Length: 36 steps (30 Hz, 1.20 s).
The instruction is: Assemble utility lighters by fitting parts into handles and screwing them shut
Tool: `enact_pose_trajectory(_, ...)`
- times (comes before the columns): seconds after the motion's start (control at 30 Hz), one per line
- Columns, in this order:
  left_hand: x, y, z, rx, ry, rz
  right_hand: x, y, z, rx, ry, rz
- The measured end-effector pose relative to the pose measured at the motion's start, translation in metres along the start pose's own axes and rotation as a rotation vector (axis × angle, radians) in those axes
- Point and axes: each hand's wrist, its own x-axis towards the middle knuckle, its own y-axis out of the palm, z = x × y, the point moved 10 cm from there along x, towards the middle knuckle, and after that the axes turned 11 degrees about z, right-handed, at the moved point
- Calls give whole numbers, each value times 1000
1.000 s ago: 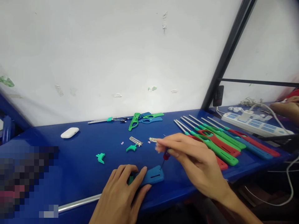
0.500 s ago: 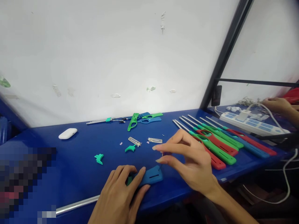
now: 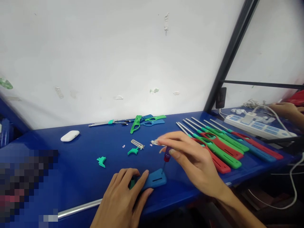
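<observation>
Blue desk [image 3: 83, 177] is set against a pale, scuffed wall [image 3: 118, 57], with a black post [image 3: 228, 60] rising near its back right corner. The blue handle [image 3: 156, 174] is located near the front edge, around mid-length, slotted end turned rightward. It is pressed flat by the left hand [image 3: 121, 196], fingers spread across it and thumb set along its near side; this hold is judged to brace it against twisting and sliding. A silver rod [image 3: 80, 208] is seen leading out from under that hand toward the front left; the join is hidden.

A small screwdriver [image 3: 167, 155] is pinched in the fingers of the right hand [image 3: 194, 158], shaft nearly upright, tip at the handle's far side beside the slot. Steep angle and light fingertip grip are judged suited to fine turning with little side load; whether a screw is engaged cannot be told.

Green trigger pieces [image 3: 101, 161] and clear slim parts [image 3: 137, 144] are spread beyond the hands, apart from one another, presumably so small items are not mixed. Loose handle shells [image 3: 136, 124] and thin rods with wires [image 3: 102, 123] are grouped at the back edge, away from the working spot. Long-nosed lighters [image 3: 223, 153] are ranked side by side toward the right end, noses to the back, probably for easy grasping by the handles. A white case [image 3: 70, 136] is placed toward the back left corner
</observation>
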Motion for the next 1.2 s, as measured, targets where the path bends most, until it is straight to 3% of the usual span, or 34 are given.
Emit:
enact_pose_trajectory(0.17,1,0,-3,24,15,10,-5,-12,1,-28,-10,-127)
enact_pose_trajectory(0.33,1,1,-1,14,5,10,-4,-2,-3,78,9,-50)
enact_pose_trajectory(0.4,0,2,0,1,0,5,-5,-4,-2,112,-15,-80)
enact_pose_trajectory(0.53,-2,2,1,-15,-8,-6,-7,-10,12,-114,-69,-167)
enact_pose_trajectory(0.6,-2,2,1,-14,-12,-4,-7,-9,14,-188,-48,-145)
enact_pose_trajectory(0.73,2,0,-3,6,5,5,-4,0,3,-3,42,-21)
enact_pose_trajectory(0.9,3,0,-4,43,33,40,-7,-13,2,-45,53,-152)
enact_pose_trajectory(1.1,0,-2,-2,27,11,-13,-4,-1,8,4,30,23)
enact_pose_trajectory(1.2,-1,0,0,15,-5,-20,-4,-6,14,-40,-8,-30)
